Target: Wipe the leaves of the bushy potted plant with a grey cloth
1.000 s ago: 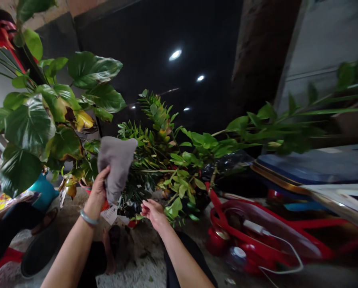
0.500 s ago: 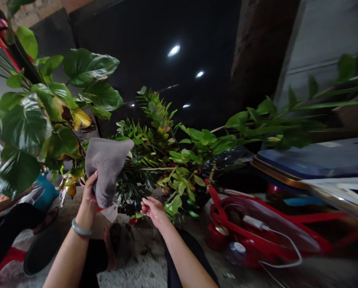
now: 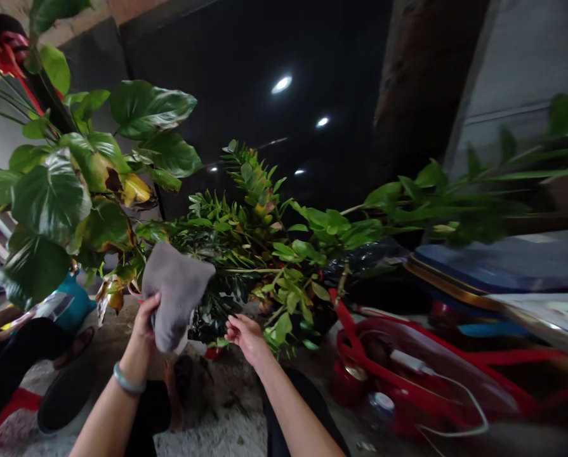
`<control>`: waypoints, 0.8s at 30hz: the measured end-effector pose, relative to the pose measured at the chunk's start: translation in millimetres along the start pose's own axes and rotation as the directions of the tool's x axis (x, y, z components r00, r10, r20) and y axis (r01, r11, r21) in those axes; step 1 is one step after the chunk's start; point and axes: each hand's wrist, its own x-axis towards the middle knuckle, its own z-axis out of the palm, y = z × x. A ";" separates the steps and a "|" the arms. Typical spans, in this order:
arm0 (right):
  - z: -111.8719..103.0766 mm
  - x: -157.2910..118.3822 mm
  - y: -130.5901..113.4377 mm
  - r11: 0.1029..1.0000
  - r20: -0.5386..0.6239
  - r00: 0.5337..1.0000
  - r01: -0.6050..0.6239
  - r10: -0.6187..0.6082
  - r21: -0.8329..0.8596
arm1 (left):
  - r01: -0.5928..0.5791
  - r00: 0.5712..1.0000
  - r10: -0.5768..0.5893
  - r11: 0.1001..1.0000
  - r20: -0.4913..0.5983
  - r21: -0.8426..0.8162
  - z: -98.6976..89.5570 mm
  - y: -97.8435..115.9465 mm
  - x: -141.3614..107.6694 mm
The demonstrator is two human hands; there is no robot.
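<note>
The left hand [image 3: 146,320] grips a grey cloth [image 3: 176,292], which lies left of the leafy plant [image 3: 259,254], its edge seeming to overlap the foliage. Just below the plant, the right hand [image 3: 245,336] has its fingers curled, perhaps pinching a thin stem, though that spot is too dark to be sure. Right of the plant sits a red basket [image 3: 419,362].

left grip [image 3: 146,318]: holds grey cloth [image 3: 176,295]
right grip [image 3: 246,337]: fingers curled, beside green foliage [image 3: 284,325]
red basket [image 3: 353,339]: white cable [image 3: 471,398] across
</note>
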 end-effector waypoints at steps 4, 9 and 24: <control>3.2 1.7 5.6 1.000 -0.032 0.999 0.010 -0.009 0.021 | -0.087 0.994 0.083 0.995 0.070 0.056 43.0 -6.8 21.5; -3.8 5.0 10.1 1.000 -0.029 1.000 0.000 0.000 -0.029 | 0.127 0.969 -0.203 0.897 0.139 0.424 4.8 -58.7 -1.0; -1.5 -0.5 -0.2 0.998 0.006 0.998 -0.058 0.058 -0.031 | 0.195 0.975 -0.172 0.966 -0.140 0.170 -28.8 -23.7 1.1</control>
